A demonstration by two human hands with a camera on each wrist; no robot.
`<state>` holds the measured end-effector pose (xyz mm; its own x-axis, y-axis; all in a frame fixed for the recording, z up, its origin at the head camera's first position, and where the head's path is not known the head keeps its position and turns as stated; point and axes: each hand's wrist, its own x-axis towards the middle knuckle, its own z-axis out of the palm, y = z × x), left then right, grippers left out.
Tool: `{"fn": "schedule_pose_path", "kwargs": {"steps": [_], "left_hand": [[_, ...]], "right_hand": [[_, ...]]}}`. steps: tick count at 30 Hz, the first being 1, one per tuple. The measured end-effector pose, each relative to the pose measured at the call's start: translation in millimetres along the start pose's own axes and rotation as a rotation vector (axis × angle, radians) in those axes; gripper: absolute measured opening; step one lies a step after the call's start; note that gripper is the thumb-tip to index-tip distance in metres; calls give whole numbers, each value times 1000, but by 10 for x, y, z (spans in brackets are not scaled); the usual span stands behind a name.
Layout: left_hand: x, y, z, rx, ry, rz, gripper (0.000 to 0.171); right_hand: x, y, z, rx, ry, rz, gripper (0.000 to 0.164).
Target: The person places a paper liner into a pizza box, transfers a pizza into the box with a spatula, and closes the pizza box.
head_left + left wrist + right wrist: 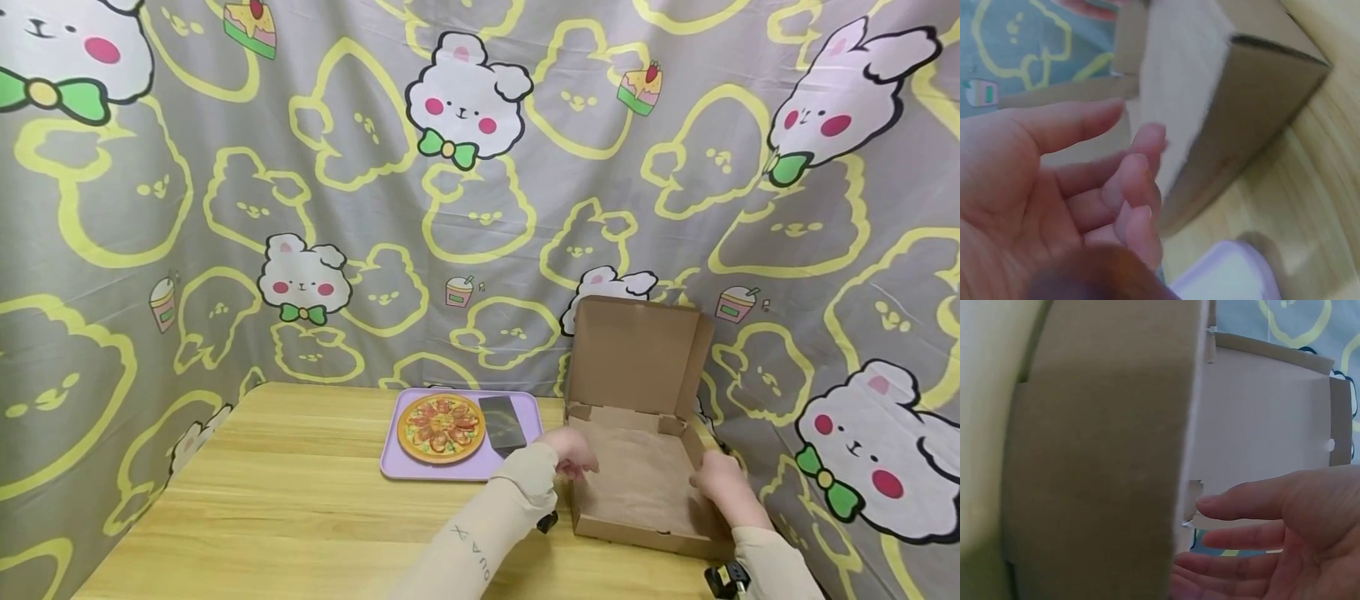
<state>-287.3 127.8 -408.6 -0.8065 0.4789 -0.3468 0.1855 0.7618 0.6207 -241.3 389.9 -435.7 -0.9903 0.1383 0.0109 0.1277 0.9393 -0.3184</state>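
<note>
A brown cardboard pizza box (633,483) stands on the table with its lid (630,354) raised at the back. My left hand (573,452) is over the box's left edge. Its fingers (1138,187) bend loosely beside the cardboard wall, holding nothing. At the right side wall is my right hand (722,482); in the right wrist view its thumb (1241,500) and fingers are spread apart, with nothing between them. Left of the box, a toy-like pizza (441,428) lies on a lilac tray (465,476), beside a dark flat rectangular piece (502,423).
The wooden table (300,492) extends to the left of the tray. A grey patterned curtain (375,208) hangs behind and along both sides, close to the box's lid and right wall. Small black devices (726,578) are strapped at the wrists.
</note>
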Motion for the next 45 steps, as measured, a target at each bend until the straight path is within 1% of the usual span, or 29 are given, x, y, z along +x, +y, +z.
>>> {"fn": "schedule_pose_path", "kwargs": {"steps": [3,5,7,10,13,15,17,19,20,23,26,28,31,33,35,37,41,44,45], "left_hand": [[14,95,-11,-60,125,37,19],[11,168,-16,-103,202,66,17],[3,237,-18,-139,259,98,14],[-13,337,-3,-185,327,142,13],[-16,424,38,-240,400,169,13],[-13,468,82,-319,436,187,14],[-4,495,135,-382,472,204,14],[10,499,200,-451,488,200,14],[15,495,233,-495,481,192,15],[37,450,341,-626,453,137,18],[63,376,448,-714,406,97,23],[86,320,514,-728,364,80,30],[90,253,588,-716,265,40,40],[74,217,626,-713,195,5,45],[62,185,653,-720,144,-18,47],[65,158,674,-718,117,-29,50],[100,129,678,-723,102,-46,52],[98,127,664,-711,100,-51,53],[94,127,657,-705,99,-50,54]], "right_hand": [[16,-63,-60,0,7,-8,15],[32,-103,-102,7,19,-19,14],[64,-133,-139,22,29,-31,13],[131,-165,-189,34,31,-61,14],[227,-199,-233,51,27,-94,22],[297,-228,-251,65,35,-114,31],[364,-260,-257,95,35,-134,35],[431,-281,-239,130,27,-152,33],[463,-286,-222,148,24,-158,33],[550,-287,-152,216,-17,-159,31],[615,-270,-55,300,-88,-143,34],[643,-261,16,350,-155,-135,34],[646,-257,119,410,-288,-151,31],[640,-250,182,421,-374,-167,27],[632,-245,222,419,-435,-185,24],[640,-228,242,399,-444,-210,23],[661,-185,233,387,-405,-187,27],[684,-118,211,369,-374,-145,30],[695,-90,198,355,-364,-149,31]]}}
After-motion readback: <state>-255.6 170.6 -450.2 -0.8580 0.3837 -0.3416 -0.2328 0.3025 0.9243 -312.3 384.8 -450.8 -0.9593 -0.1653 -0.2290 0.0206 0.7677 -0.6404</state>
